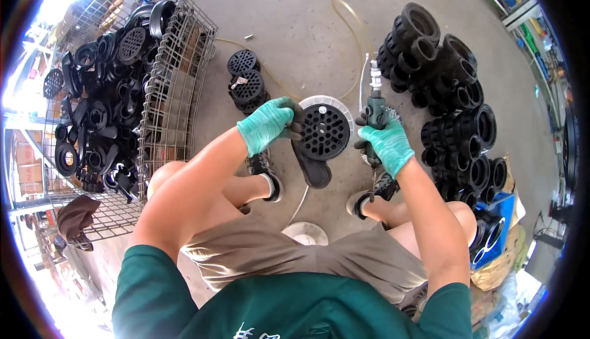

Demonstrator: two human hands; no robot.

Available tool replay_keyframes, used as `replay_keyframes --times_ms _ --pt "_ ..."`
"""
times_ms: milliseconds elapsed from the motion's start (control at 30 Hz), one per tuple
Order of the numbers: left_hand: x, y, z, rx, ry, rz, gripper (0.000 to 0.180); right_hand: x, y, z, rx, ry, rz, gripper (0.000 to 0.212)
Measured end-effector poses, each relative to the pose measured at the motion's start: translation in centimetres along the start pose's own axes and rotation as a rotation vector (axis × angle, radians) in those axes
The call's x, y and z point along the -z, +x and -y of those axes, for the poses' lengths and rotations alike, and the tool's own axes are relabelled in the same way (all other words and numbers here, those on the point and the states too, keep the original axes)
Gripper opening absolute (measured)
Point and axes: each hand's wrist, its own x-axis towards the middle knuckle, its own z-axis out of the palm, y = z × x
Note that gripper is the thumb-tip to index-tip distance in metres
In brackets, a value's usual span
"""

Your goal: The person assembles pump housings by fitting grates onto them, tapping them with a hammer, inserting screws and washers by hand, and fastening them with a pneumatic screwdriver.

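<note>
A black round drain grate (326, 131), full of round holes, sits on a black part with a rounded tail (316, 173) that points toward me. Under both shows the rim of a white round stand (319, 99). My left hand (273, 124), in a green glove with dark fingertips, is closed at the left edge of the grate piece; its fingertips are partly hidden. In my right hand (387, 139), gloved alike, is a dark green air screwdriver (376, 116), its hose fitting pointing away and its thin bit toward me. The tool is beside the grate, apart from it.
A wire cage (178, 74) heaped with black parts (98, 99) stands at left. Stacked round grates (248, 87) lie near my left foot. Rows of black pipe fittings (458, 136) stand at right, by a blue crate (501, 216). A yellowish hose (353, 16) crosses the floor.
</note>
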Motion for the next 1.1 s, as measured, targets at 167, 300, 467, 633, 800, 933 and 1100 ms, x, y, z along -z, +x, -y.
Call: replay_keyframes --times_ms 167,300,467,633,800,933,1100 --pt "-2.3 -2.4 -1.5 -0.029 -0.308 0.335 0.034 -0.7 -2.8 4.3 0.028 0.081 0.065 0.037" --pt "-3.7 -3.1 -2.7 -0.027 -0.324 0.402 0.037 -1.4 -3.5 4.9 0.119 0.186 0.115 0.038" --pt "-4.5 -3.1 -2.9 -0.006 -0.325 0.390 0.046 -1.6 -3.7 5.3 0.117 0.183 0.112 0.029" --pt "-4.8 -2.9 -2.6 -0.030 -0.265 0.388 0.048 -1.8 -3.3 5.3 0.198 0.006 0.140 0.027" --pt "-5.6 -3.1 -2.9 -0.059 -0.178 0.351 0.045 -2.2 -3.3 5.3 0.248 -0.142 0.125 0.033" --pt "-5.6 -2.8 -2.2 -0.061 -0.270 0.407 0.042 -2.5 -3.7 5.3 0.283 -0.096 0.141 0.031" --pt "-5.4 -2.9 -1.9 -0.094 -0.244 0.431 0.039 -2.4 -3.7 5.3 0.281 -0.027 0.162 0.027"
